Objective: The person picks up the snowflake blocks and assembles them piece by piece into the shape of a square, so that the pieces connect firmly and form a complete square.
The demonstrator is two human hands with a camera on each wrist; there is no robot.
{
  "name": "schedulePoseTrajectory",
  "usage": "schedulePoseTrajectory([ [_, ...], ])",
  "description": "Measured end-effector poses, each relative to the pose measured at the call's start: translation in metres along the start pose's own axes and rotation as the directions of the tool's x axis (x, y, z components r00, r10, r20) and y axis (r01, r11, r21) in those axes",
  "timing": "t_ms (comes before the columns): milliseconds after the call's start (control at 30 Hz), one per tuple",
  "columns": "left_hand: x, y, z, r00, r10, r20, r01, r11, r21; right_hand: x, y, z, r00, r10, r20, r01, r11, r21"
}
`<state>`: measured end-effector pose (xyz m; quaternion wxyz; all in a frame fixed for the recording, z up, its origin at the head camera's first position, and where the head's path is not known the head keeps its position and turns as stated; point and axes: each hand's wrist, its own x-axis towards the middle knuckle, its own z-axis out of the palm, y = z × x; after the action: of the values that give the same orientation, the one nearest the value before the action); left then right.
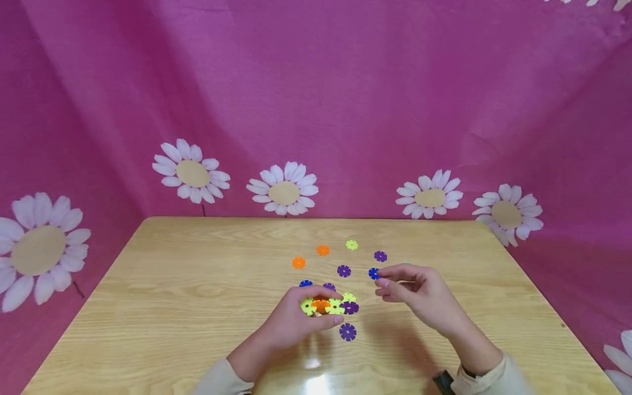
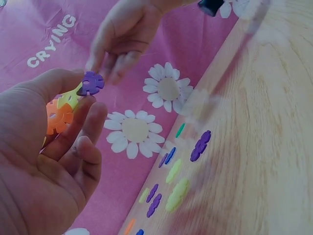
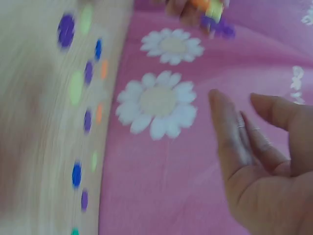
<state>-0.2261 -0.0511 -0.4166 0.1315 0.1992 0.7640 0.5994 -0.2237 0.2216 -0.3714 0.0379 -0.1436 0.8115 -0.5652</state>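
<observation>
My left hand [image 1: 296, 317] pinches a joined row of notched plastic discs between thumb and fingers. In the row are a yellow disc [image 1: 334, 306], an orange disc [image 2: 59, 117] and, at the free end, a purple disc [image 2: 92, 83]. Off to the right, my right hand [image 1: 423, 293] hovers over the table with its fingers slightly bent. A gap shows between its thumb and index finger in the right wrist view, and nothing is held there. Beyond its fingertips a blue disc [image 3: 77, 175] lies on the table.
Loose discs lie scattered over the wooden table [image 1: 173, 307]: orange [image 1: 323, 250], yellow [image 1: 351, 244], several purple [image 1: 348, 332], blue [image 1: 305, 283] and green [image 2: 180, 130]. A pink cloth [image 1: 316, 109] with white flowers hangs behind and along the sides.
</observation>
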Motion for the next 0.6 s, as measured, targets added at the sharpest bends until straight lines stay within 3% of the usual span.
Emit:
schedulePoseTrajectory([
  [133, -0.001, -0.001, 0.001, 1.000, -0.006, 0.002, 0.006, 1.000, 0.018, 0.017, 0.009, -0.026, 0.996, 0.082, -0.015, -0.084, 0.979, -0.187],
  [267, -0.002, -0.002, 0.000, 1.000, -0.029, -0.001, 0.029, 0.999, 0.046, 0.038, 0.021, -0.047, 0.995, 0.094, -0.031, -0.099, 0.926, -0.365],
  [400, -0.003, -0.001, 0.000, 0.999, -0.042, 0.015, 0.041, 0.997, 0.058, 0.053, 0.036, -0.061, 0.994, 0.102, -0.026, -0.100, 0.842, -0.531],
  [600, -0.003, 0.002, 0.003, 0.999, -0.002, 0.054, -0.001, 0.999, 0.047, 0.061, 0.066, -0.079, 0.989, 0.140, 0.042, -0.068, 0.694, -0.717],
])
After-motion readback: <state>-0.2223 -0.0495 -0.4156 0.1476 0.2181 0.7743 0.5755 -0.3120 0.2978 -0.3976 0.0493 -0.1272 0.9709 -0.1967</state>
